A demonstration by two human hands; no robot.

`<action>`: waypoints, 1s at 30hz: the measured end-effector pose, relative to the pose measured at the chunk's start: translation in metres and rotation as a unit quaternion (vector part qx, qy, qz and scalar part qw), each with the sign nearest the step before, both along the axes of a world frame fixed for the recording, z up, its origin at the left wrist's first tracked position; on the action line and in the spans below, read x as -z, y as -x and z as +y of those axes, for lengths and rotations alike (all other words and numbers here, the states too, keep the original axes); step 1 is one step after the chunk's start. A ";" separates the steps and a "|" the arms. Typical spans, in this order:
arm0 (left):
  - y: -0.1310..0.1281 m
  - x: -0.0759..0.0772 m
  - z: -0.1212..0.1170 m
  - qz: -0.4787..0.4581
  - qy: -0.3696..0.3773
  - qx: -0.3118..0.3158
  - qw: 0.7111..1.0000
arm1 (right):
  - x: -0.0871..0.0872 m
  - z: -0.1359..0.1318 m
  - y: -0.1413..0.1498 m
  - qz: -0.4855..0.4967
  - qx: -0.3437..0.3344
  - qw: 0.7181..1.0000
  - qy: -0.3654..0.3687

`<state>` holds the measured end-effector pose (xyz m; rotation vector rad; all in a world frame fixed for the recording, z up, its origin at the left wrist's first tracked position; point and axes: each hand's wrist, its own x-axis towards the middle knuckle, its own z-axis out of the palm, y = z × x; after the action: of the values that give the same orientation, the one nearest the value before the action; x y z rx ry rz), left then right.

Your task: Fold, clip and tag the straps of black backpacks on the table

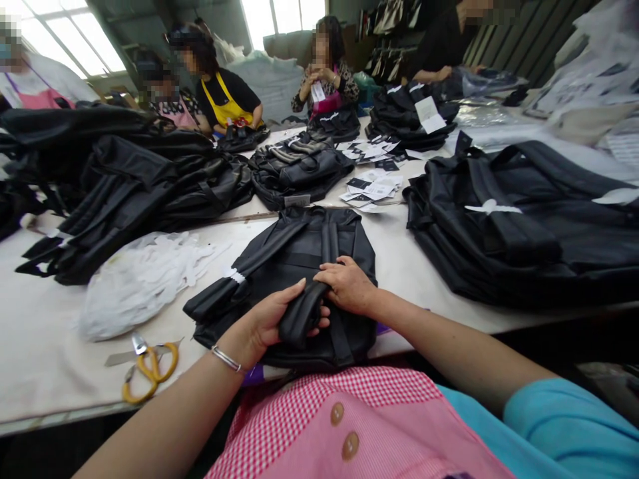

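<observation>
A black backpack (299, 259) lies flat on the white table (44, 346) right in front of me, straps up. My left hand (269, 319), a silver bangle on its wrist, is closed round the folded end of one black shoulder strap (302, 316). My right hand (347, 286) presses down on the same strap just above the fold, fingers curled. The other strap (234, 283) is bound with a white band and points left.
Yellow-handled scissors (147, 369) lie near the front edge, beside a heap of white bands in plastic (134, 279). Piles of black backpacks sit left (124, 186), centre (299, 169) and right (519, 219). Paper tags (372, 186) are scattered mid-table. Several people work at the far side.
</observation>
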<state>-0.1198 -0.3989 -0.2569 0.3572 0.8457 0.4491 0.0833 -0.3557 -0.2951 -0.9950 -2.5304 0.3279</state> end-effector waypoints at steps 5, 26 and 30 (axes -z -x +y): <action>-0.011 0.011 0.004 0.007 -0.009 -0.012 1.000 | 0.009 -0.002 -0.004 0.010 -0.012 1.000 -0.009; -0.015 -0.001 -0.011 0.109 -0.033 -0.027 0.993 | 0.027 -0.006 -0.003 0.031 -0.009 0.999 -0.014; -0.017 0.000 -0.015 0.138 -0.066 -0.029 0.988 | 0.025 -0.006 -0.003 0.026 -0.016 1.000 -0.003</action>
<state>-0.1027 -0.4136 -0.2570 0.5279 1.1012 0.5182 0.0859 -0.3613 -0.3200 -0.9316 -2.5013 0.3505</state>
